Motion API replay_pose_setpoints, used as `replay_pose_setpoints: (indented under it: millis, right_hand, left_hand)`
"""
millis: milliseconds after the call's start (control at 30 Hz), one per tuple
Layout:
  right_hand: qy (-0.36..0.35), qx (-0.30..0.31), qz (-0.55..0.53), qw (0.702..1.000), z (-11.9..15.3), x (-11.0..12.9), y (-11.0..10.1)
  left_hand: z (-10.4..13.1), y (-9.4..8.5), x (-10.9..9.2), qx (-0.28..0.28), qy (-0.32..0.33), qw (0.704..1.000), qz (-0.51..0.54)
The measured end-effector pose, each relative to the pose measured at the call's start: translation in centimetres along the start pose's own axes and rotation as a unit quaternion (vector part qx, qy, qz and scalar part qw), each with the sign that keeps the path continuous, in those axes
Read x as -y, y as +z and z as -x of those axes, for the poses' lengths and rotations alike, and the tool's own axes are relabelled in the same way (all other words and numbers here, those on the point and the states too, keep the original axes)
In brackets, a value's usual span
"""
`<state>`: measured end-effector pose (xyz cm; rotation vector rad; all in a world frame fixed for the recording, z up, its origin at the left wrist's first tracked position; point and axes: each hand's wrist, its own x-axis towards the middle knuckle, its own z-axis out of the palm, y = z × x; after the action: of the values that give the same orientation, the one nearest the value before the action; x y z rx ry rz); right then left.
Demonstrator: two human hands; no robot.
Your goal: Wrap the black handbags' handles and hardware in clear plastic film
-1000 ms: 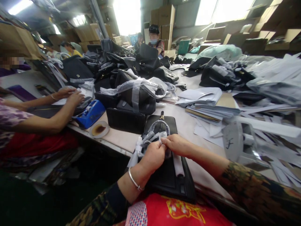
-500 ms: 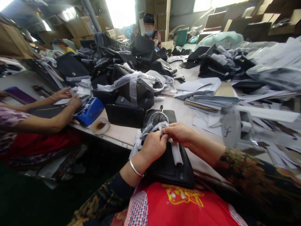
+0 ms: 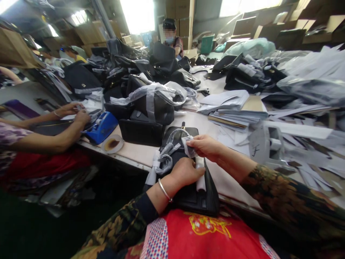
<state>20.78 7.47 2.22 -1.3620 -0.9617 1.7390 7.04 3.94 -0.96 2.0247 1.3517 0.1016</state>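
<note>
A black bag leans at the table edge against the red apron. My right hand pinches a wrapped strap end above the bag. Lower down, my left hand is closed on a white wrapped roll lying on the bag's front. A coiled, wrapped strap sits left of my left hand. The bag's wrapped handle loop arches behind both hands.
Black bags are piled beyond. At the left, a person's hands work near a blue tape dispenser and a tape roll. Paper stacks and a grey dispenser stand right. Another person is at the back.
My hands have come apart. The left moved down and right onto the white roll; the right kept the wrapped strap end, raised slightly. The coiled strap at the left is now more exposed.
</note>
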Motion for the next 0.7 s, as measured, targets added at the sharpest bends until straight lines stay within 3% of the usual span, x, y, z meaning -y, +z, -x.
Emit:
replay_pose_setpoints:
  millis: [133, 267, 333, 467, 567, 700]
  right_hand:
    - [0.029, 0.009, -0.039, 0.999, -0.5, 0.3, -1.7]
    - [0.053, 0.026, -0.073, 0.996, -1.1, 0.4, -3.4]
    - [0.050, 0.032, -0.071, 0.996, -1.0, -0.1, -3.1]
    - [0.028, 0.044, -0.033, 0.998, 0.9, -2.1, -0.6]
    - [0.026, 0.034, -0.039, 0.998, 2.6, -3.8, 0.6]
    - [0.035, 0.005, -0.023, 0.999, 3.3, -5.3, -0.2]
  left_hand:
    - [1.6, -0.6, -0.4, 0.009, -0.021, 0.991, 0.134]
    - [4.1, -2.1, -0.4, -0.036, 0.031, 0.979, 0.196]
    - [4.8, -2.5, -0.1, -0.082, 0.059, 0.973, 0.210]
    - [5.3, -2.4, 0.2, -0.183, 0.120, 0.960, 0.177]
    - [5.5, -1.8, 0.2, -0.208, 0.136, 0.957, 0.149]
    - [5.8, -1.3, 0.2, -0.235, 0.161, 0.951, 0.117]
